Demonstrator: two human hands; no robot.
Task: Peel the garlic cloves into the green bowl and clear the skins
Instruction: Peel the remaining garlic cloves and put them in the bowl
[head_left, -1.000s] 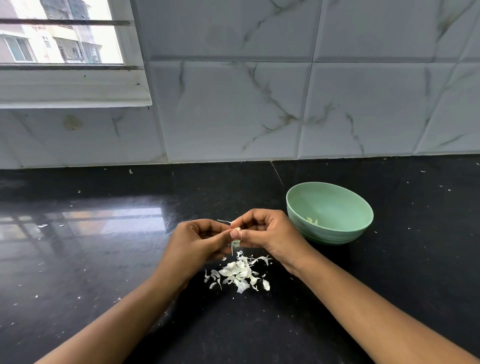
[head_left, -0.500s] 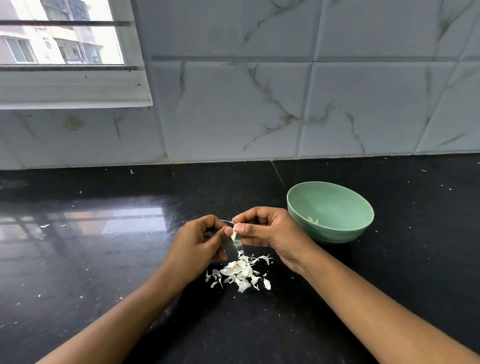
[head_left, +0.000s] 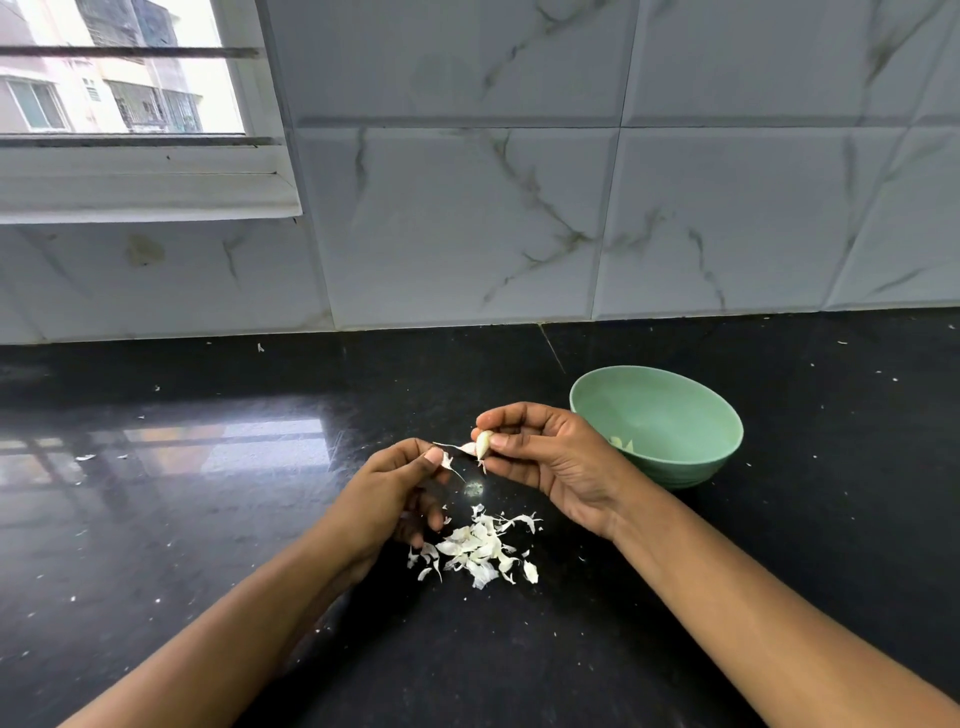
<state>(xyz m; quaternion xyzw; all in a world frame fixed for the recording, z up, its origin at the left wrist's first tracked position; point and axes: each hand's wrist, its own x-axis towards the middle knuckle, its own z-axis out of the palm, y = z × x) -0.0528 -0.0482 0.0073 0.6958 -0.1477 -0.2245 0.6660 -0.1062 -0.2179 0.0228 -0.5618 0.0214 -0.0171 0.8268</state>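
Head view is showing the black counter carrying everything. Above it the right hand is pinching a garlic clove between thumb and fingertips, just left of the bowl, while the left hand is pinching a flake of skin close beside it. Below both hands a pile of skins is lying on the counter. A thin strip of skin is trailing from the clove toward the left hand; whether it is joining the pinched flake I cannot tell. By my judgement this clove is standing partly peeled. The left hand is best pulling along the clove's length, away from the right thumb, while the right is rolling the clove to bring up its covered side. Each flake is best dropping over the pile, so that nothing is scattering. As for containers, the green bowl is standing upright to the right of the hands, apart from the pile. It is holding only a few pale pieces against its near-left inner wall, likely peeled garlic, though they are showing too small to be sure.
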